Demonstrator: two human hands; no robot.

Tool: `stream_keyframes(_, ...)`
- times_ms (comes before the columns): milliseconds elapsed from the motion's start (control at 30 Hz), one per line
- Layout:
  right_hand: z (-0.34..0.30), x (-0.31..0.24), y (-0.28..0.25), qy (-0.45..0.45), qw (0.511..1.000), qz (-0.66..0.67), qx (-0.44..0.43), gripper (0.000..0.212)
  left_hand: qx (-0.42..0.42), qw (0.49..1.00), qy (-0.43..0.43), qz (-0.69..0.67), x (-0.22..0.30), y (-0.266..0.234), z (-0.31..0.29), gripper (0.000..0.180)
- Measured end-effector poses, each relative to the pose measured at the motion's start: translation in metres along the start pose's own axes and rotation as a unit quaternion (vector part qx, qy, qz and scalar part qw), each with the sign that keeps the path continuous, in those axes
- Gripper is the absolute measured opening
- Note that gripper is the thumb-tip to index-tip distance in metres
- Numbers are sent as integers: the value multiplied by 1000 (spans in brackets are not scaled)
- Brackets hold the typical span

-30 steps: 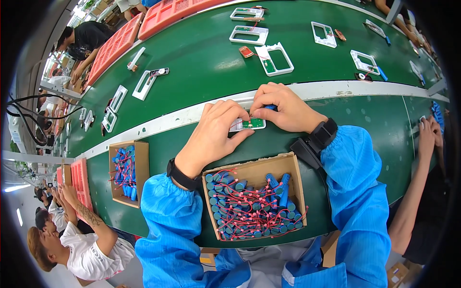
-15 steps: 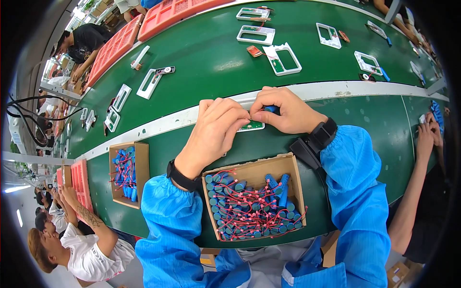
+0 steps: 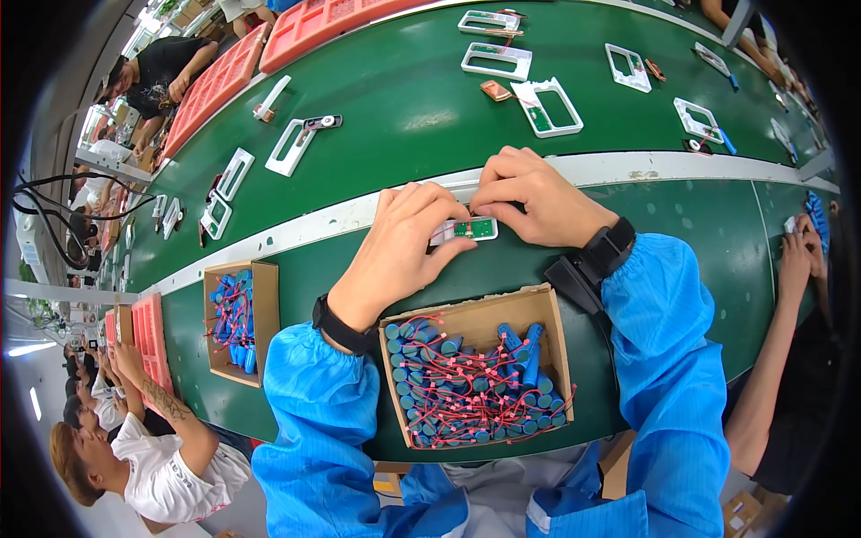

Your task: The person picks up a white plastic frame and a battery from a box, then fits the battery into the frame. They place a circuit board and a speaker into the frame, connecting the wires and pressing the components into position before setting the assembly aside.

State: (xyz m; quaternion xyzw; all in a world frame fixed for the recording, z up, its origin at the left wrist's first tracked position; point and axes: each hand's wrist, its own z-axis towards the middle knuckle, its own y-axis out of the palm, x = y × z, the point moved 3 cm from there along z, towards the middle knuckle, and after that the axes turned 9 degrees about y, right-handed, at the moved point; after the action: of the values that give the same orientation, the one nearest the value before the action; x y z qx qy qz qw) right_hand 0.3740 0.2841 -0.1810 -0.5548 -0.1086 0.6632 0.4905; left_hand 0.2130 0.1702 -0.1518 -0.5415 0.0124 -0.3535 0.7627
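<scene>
White frames [image 3: 560, 132] beyond the rail [image 3: 659, 167] are shifted rightward vs. earlier, & more of the green board [image 3: 482, 229] is exposed. White casing [image 3: 442, 236] w/ that board is held at its L end by the L hand [image 3: 395, 249], grip narrow, nr. the rail. R hand [image 3: 543, 202] is poised at casing's upper R edge, fingertips close tog.; whether anything's gripped can't be told. Cardboard box [image 3: 480, 310] below is packed w/ blue cylinders [image 3: 530, 357] & red wires [image 3: 466, 377]; smaller box [image 3: 267, 309] to L is likewise filled.
</scene>
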Motion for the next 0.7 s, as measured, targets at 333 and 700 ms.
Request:
stream_keyframes(333, 2, -3, 5, 1, 999, -35, 18, 11, -18, 999, -40, 3, -5, 0, -8, 30)
stream_keyframes(700, 2, -5, 6, -12, 998, -52, 18, 13, -25, 999, -42, -3, -5, 1, -9, 27)
